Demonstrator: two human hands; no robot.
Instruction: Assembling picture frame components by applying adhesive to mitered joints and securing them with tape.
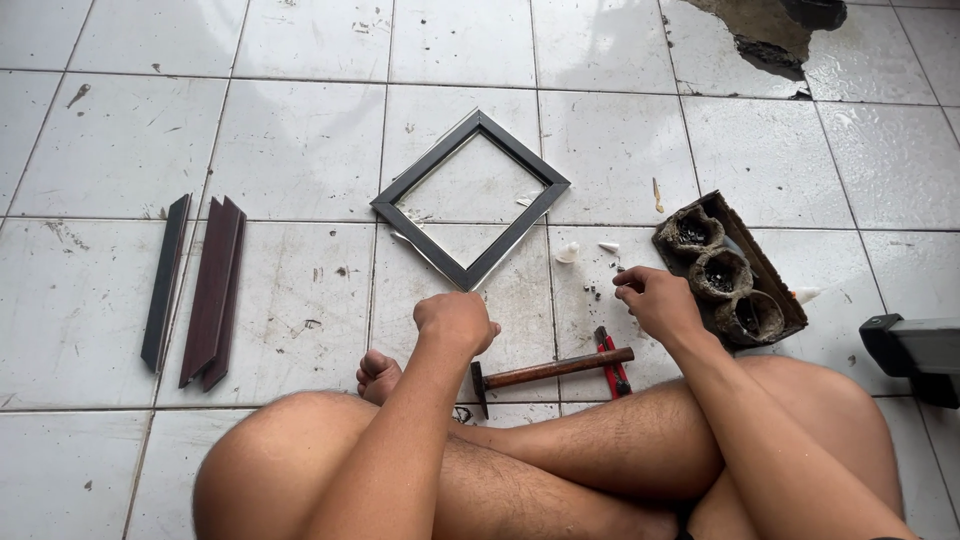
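A square dark picture frame (470,198) lies corner-on like a diamond on the white tiled floor (300,150). My left hand (456,320) rests closed at the frame's near corner, touching it. My right hand (655,300) hovers over the tile to the right, fingertips pinched together near small scattered bits; whether it holds something is too small to tell. A hammer (550,371) with a wooden handle lies between my hands, in front of my crossed legs, beside a red-handled tool (612,362).
Three dark moulding strips (200,290) lie at the left. A dark tray (730,268) with three round cups of small parts sits at the right. A black box-like object (915,350) is at the far right. Broken floor (770,30) shows at top right.
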